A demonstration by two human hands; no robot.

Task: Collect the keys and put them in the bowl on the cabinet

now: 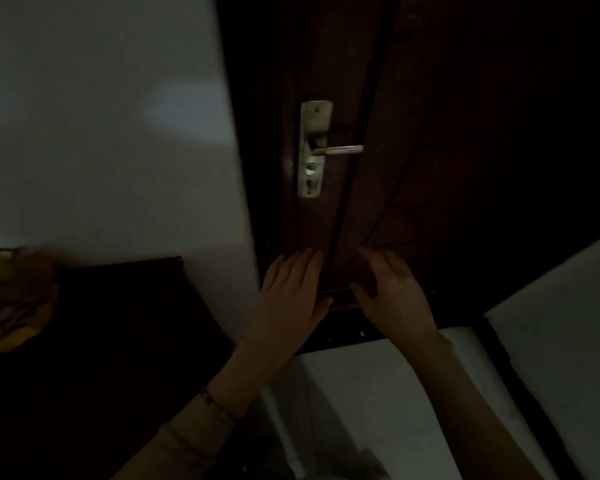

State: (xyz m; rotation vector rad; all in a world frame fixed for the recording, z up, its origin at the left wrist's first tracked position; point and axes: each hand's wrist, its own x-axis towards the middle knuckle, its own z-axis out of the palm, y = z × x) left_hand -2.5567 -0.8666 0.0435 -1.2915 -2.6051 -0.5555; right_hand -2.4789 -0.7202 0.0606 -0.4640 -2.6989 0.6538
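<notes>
The scene is dim. A dark reddish-brown wooden door (430, 133) fills the upper right, set beside a plain pale wall (101, 133), and on the door's left edge sits a tarnished brass-coloured lock plate (312, 150) with a straight lever handle (343, 149) pointing to the right and a keyhole below it; no key shows in the lock. Both hands are raised in front of the lower part of the door. The left hand (291, 299) has its fingers stretched out flat and close together, palm towards the wood, holding nothing; whether it actually touches the door cannot be told. A thin beaded bracelet (217, 405) circles the left wrist, with a pale cuff or band just behind it. The right hand (392, 296) is just beside the left, the two thumbs near each other but apart, its fingers spread and slightly curled — empty as well. Between and below the thumbs a dark strip at the foot of the door shows a few small pale glints, too blurred to identify. At the lower left stands a dark wooden cabinet (125, 323) pushed against the wall, and on its top at the far left edge of the view rests a yellowish patterned bowl (11, 299), cut off by the frame and well apart from both hands. The keys are not visible anywhere. Pale floor tiles (378, 393) lie beneath the arms.
</notes>
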